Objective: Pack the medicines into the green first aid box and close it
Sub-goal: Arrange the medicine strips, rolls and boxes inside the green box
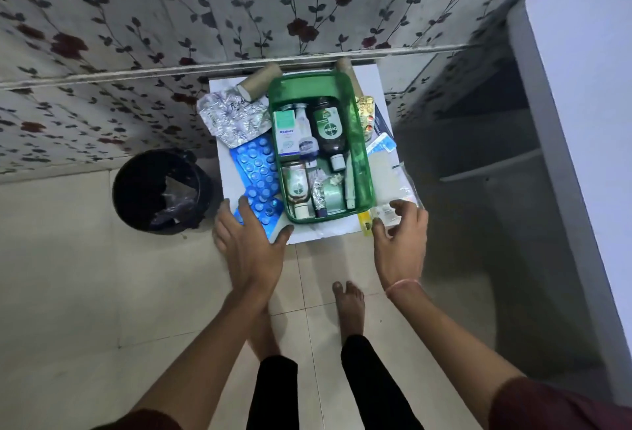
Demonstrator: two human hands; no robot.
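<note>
Your green box sits open in the middle of the small white table, a translucent plastic tub with rounded corners; inside it you can see a dark Dettol bottle lying flat, a white and teal carton beside it, a small clear bottle with a white cap near the front, a crinkled silver tube and a pale roll next to that; a white stick-shaped thing lies along the right wall.

Left of the box, crumpled silver foil strips lie on the table, and a glossy blue blister sheet with rows of round bubbles runs down toward you; your left hand is flat on the near end of that sheet, fingers spread, grip wide and holding nothing. Two cardboard tubes poke out at the back edge, against the floral wall.

On the right, a gold blister strip and a blue-white pack lie beside the box, with a clear flat packet in front of them; your right hand hovers at that packet's near corner, fingers curled loosely, grip wide, nothing in it; a yellow strip shows just beside your thumb.

A round black bin stands on the tiled floor left of the table, well clear of the box.
</note>
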